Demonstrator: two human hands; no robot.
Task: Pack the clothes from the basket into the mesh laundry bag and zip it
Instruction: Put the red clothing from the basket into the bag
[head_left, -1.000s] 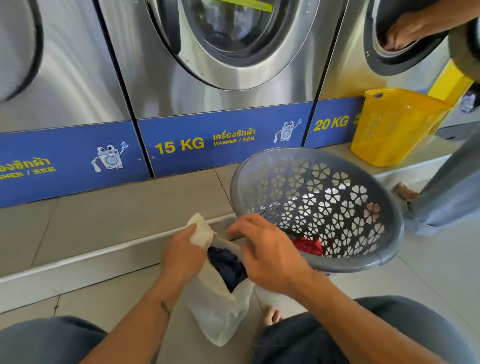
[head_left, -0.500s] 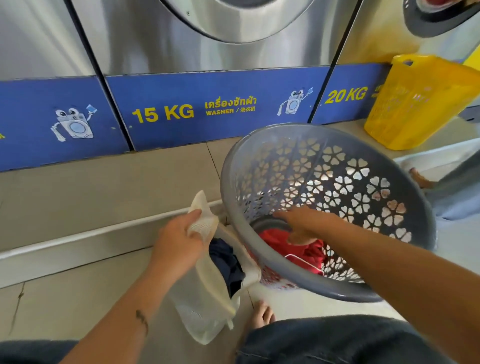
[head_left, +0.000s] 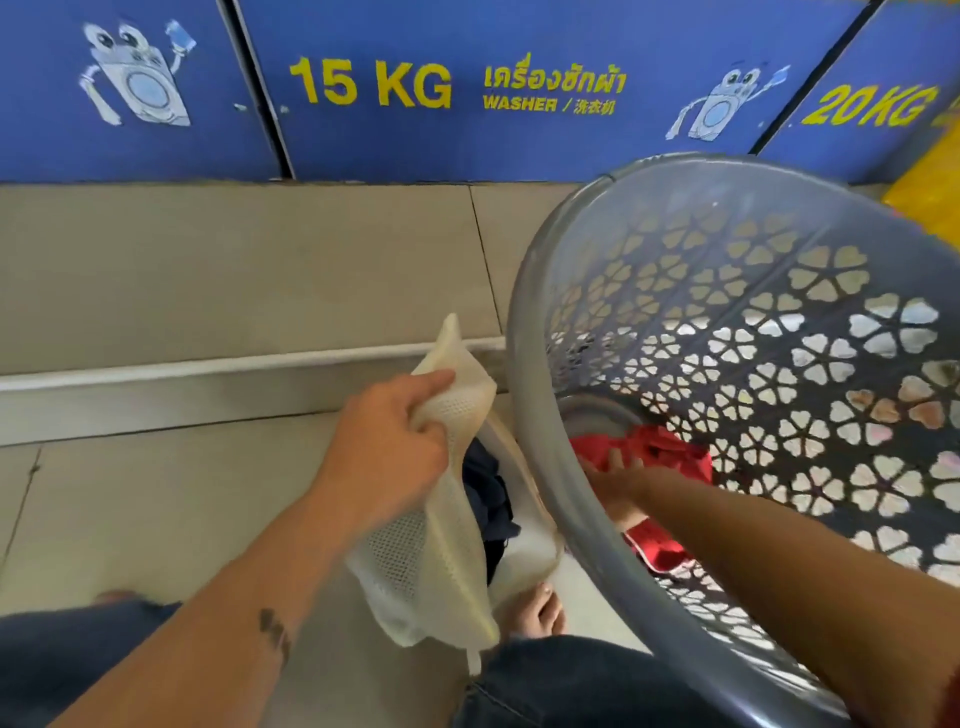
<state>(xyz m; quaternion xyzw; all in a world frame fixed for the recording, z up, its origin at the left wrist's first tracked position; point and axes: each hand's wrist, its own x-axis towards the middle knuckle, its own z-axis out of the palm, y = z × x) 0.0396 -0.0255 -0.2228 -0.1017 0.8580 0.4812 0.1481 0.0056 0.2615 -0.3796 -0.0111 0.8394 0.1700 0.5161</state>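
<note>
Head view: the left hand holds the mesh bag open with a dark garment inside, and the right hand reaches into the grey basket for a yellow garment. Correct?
Not quite: the head view shows the garment under the right hand in the grey basket is red, not yellow. The left hand does hold the mesh bag open, with a dark garment inside.

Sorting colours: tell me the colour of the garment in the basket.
Red, clearest in the head view, under the right hand.
</note>
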